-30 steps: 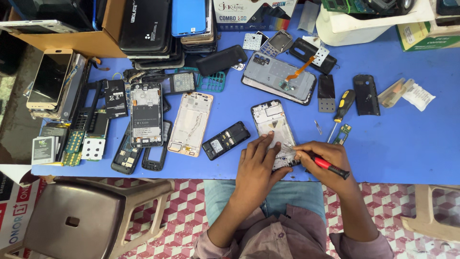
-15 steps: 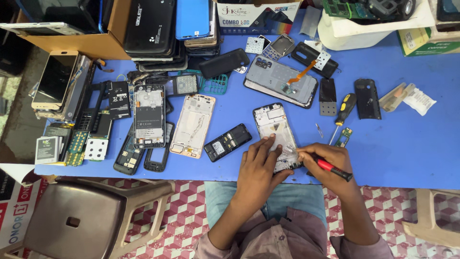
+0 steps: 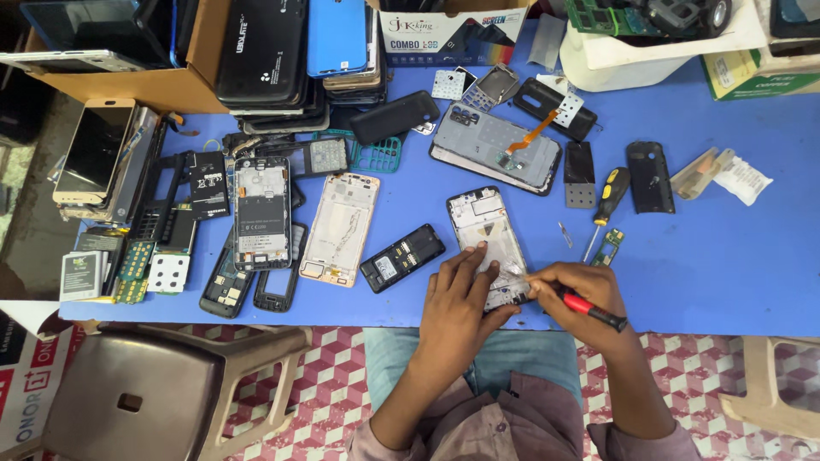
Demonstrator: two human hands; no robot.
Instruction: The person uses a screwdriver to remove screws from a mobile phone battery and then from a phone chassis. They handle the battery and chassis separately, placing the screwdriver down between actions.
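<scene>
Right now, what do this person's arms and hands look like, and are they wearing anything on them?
Both hands are bare: no gloves, rings or watch show on the left hand or the right hand. The forearms are uncovered too. A dull mauve-brown shirt with rolled-up sleeves shows at the elbows, with a buttoned front.

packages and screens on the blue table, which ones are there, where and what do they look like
White printed box: top centre, flat, dark phone picture.
Brown cardboard carton: top left, open.
Green and cream box: top right.
Gold-edged phone: left edge, dark blank screen.
White labelled battery: lower left, rectangular.
</scene>
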